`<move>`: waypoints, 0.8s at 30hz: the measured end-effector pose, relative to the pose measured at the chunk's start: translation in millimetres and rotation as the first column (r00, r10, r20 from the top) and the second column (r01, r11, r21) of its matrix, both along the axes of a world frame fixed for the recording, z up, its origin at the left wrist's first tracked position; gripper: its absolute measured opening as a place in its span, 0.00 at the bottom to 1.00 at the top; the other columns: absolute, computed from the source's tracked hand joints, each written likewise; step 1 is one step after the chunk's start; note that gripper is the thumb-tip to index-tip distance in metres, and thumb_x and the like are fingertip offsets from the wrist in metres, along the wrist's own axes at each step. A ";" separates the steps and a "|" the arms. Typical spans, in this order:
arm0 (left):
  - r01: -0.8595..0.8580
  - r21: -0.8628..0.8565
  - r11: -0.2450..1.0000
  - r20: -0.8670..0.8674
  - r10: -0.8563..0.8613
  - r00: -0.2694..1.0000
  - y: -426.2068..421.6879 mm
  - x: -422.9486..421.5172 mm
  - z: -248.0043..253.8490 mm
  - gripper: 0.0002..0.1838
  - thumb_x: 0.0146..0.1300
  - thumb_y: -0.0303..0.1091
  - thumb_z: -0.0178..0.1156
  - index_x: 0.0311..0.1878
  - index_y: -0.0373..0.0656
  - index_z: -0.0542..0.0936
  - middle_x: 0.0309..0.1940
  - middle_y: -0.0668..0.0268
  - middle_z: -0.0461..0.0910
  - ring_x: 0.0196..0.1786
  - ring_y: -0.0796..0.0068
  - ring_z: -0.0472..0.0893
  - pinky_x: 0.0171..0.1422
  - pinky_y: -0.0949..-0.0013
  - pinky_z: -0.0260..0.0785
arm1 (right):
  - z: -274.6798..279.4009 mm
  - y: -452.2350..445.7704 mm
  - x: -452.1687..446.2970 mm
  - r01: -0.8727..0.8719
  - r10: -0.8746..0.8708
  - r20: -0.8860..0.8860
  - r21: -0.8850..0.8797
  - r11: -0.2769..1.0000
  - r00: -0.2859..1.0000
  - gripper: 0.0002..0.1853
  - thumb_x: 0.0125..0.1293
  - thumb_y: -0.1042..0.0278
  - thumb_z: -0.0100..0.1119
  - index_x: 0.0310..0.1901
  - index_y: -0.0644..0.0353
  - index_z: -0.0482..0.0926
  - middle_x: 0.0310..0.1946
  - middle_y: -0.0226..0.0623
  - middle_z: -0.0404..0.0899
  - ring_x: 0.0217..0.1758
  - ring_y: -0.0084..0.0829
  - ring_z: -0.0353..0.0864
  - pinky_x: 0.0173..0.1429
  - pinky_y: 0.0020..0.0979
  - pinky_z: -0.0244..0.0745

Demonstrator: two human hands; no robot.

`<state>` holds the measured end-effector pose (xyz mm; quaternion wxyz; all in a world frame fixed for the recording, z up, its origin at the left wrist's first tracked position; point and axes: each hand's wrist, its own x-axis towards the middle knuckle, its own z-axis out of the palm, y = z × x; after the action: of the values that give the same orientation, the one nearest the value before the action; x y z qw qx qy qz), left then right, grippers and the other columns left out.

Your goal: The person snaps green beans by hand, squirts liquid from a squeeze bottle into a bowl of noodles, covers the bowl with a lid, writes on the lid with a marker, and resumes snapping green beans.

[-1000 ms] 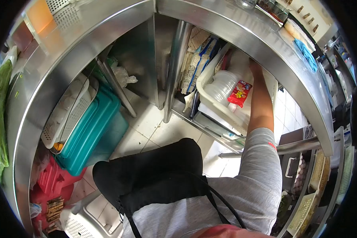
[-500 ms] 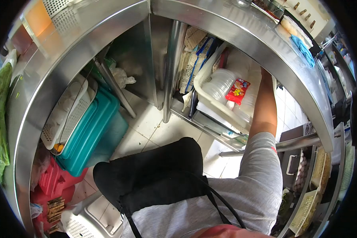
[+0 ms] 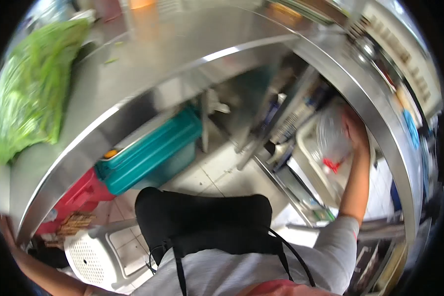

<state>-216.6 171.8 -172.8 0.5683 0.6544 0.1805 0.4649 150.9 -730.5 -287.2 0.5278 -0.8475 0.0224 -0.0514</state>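
Far left, a bag of greens (image 3: 37, 93) flat on the counter (image 3: 172, 39), probably there for easy reach. Just below, left hand (image 3: 7, 231) by the rim, perhaps for balance; too blurred to tell if gripping. Lower down, a red box (image 3: 84, 192), a white stool (image 3: 86, 259), then a teal box (image 3: 153, 153), both boxes apparently tucked low to save room. At right, under the counter, a white basket (image 3: 316, 170) with clear plastic containers (image 3: 330, 135), likely stacked for compactness, and a red packet (image 3: 332, 165). At the containers, right hand (image 3: 351, 123), well apart from left; grip impossible to tell.
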 end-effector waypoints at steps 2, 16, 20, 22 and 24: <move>-0.091 0.102 0.991 -0.076 0.099 0.992 24.6 -21.1 -6.0 0.29 0.59 0.50 0.43 0.58 0.41 0.60 0.57 0.62 0.61 0.58 0.69 0.62 0.62 0.65 0.48 | 2.6 38.4 -10.8 -0.124 0.126 0.022 -0.090 0.988 0.992 0.10 0.57 0.57 0.51 0.32 0.53 0.69 0.17 0.19 0.63 0.14 0.13 0.58 0.15 0.16 0.52; 0.022 -0.432 0.901 0.100 0.023 0.995 -163.3 44.0 -14.0 0.27 0.61 0.48 0.39 0.55 0.36 0.63 0.52 0.60 0.67 0.55 0.69 0.65 0.61 0.66 0.50 | 32.1 201.8 -52.2 -0.294 0.531 -0.431 0.504 0.812 0.729 0.11 0.54 0.56 0.57 0.28 0.54 0.71 0.18 0.17 0.64 0.19 0.11 0.60 0.22 0.15 0.56; -0.005 -0.369 0.929 0.134 0.058 0.989 -183.2 67.8 -7.8 0.28 0.56 0.44 0.45 0.56 0.34 0.59 0.53 0.58 0.64 0.56 0.68 0.64 0.61 0.68 0.54 | 78.9 242.1 -50.8 -0.272 0.578 -0.391 0.606 0.747 0.717 0.14 0.58 0.52 0.50 0.26 0.54 0.65 0.13 0.24 0.58 0.13 0.19 0.55 0.16 0.21 0.48; -0.083 -0.222 0.971 0.071 0.101 0.992 -187.2 78.7 8.9 0.35 0.52 0.51 0.48 0.58 0.34 0.57 0.54 0.58 0.63 0.57 0.69 0.62 0.62 0.69 0.49 | 132.7 285.4 -43.9 -0.285 0.743 -0.376 0.753 0.593 0.553 0.14 0.62 0.54 0.44 0.26 0.54 0.63 0.13 0.26 0.56 0.12 0.20 0.54 0.14 0.22 0.48; -0.145 -0.029 0.989 -0.063 0.143 0.988 -184.4 78.5 19.1 0.34 0.49 0.46 0.46 0.57 0.33 0.59 0.52 0.57 0.64 0.57 0.69 0.61 0.62 0.70 0.49 | 182.0 333.9 -44.9 -0.406 0.828 -0.325 0.752 0.520 0.457 0.13 0.63 0.56 0.44 0.27 0.55 0.64 0.14 0.25 0.57 0.13 0.19 0.55 0.15 0.21 0.50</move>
<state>-138.1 -12.6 -153.6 0.5384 0.6438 0.2524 0.4816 106.0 -396.6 -105.3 0.6890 -0.5443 -0.1096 0.4658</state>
